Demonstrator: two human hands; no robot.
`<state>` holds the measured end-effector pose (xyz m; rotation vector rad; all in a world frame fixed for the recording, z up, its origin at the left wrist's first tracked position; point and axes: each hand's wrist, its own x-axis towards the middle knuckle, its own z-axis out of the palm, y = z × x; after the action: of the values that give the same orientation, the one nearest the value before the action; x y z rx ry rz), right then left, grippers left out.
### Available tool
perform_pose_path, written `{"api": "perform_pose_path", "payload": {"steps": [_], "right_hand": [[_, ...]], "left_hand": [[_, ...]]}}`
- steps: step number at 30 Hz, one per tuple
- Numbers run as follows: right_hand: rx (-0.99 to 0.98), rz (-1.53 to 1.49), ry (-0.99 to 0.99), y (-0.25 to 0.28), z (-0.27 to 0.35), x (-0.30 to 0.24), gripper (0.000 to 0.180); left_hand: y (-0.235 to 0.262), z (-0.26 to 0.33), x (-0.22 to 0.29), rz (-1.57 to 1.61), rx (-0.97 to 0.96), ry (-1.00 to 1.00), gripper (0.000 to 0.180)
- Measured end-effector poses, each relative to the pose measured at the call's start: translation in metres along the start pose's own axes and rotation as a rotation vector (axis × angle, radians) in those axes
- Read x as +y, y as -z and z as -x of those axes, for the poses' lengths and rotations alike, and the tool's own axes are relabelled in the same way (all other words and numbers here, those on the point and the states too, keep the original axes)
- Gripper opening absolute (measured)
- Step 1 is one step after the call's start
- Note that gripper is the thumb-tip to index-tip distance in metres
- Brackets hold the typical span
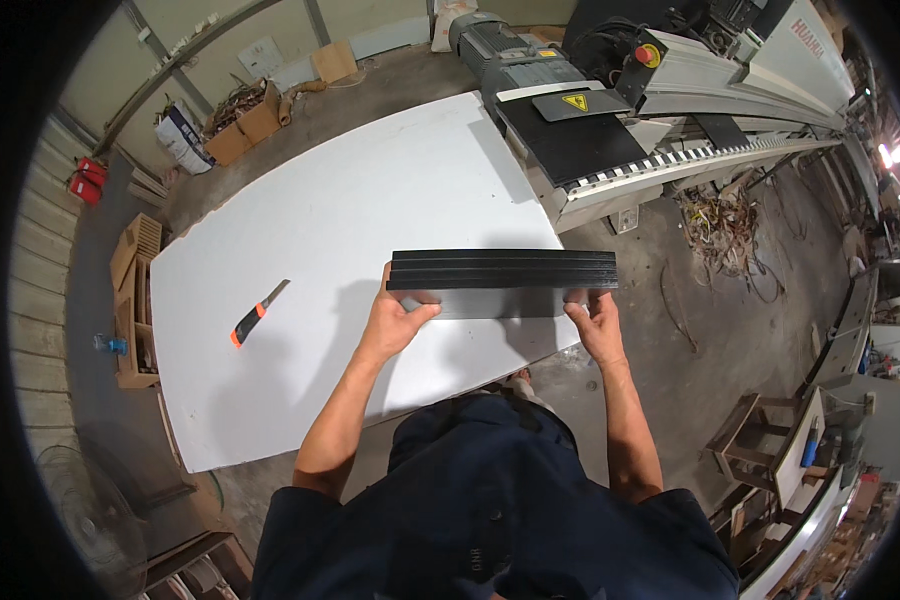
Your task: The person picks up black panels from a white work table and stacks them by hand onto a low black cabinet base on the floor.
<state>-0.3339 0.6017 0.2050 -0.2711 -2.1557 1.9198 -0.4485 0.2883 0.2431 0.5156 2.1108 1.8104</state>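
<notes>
Between my two hands is a stack of black boards [503, 270], held up on edge over the near right part of a white table [370, 190]. My left hand [395, 325] grips its left end, thumb on the near face and fingers behind. At the right end my right hand [597, 325] clasps it the same way, with the thumb in front. The boards lie flush against each other, their long edges facing up. A knife with an orange and black handle [250, 325] lies on the white surface, left of my left hand.
A large edge machine [600, 140] with a red stop button [648, 55] adjoins the table's far right. Tangled strips [720, 225] heap on the floor beneath it. A wooden stand [770, 440] is at the right, a fan [85, 510] at the lower left, and a cardboard box [242, 122] beyond the table.
</notes>
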Motion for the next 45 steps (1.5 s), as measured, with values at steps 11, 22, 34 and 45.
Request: {"api": "perform_pose_path", "payload": {"steps": [11, 22, 34, 45], "right_hand": [[0.184, -0.185, 0.239, -0.029, -0.012, -0.061, 0.056], [0.287, -0.116, 0.106, -0.035, -0.005, -0.072, 0.079], [0.267, -0.195, 0.089, -0.033, -0.001, -0.071, 0.069], [0.231, -0.212, 0.125, -0.035, -0.004, -0.069, 0.077]], "left_hand": [[0.008, -0.004, 0.015, 0.236, -0.061, -0.113, 0.088], [-0.001, -0.229, 0.026, 0.07, -0.309, 0.385, 0.051], [-0.097, -0.351, -0.04, 0.341, -0.207, 0.46, 0.026], [0.072, -0.196, -0.103, 0.789, -0.051, 0.445, 0.027]]}}
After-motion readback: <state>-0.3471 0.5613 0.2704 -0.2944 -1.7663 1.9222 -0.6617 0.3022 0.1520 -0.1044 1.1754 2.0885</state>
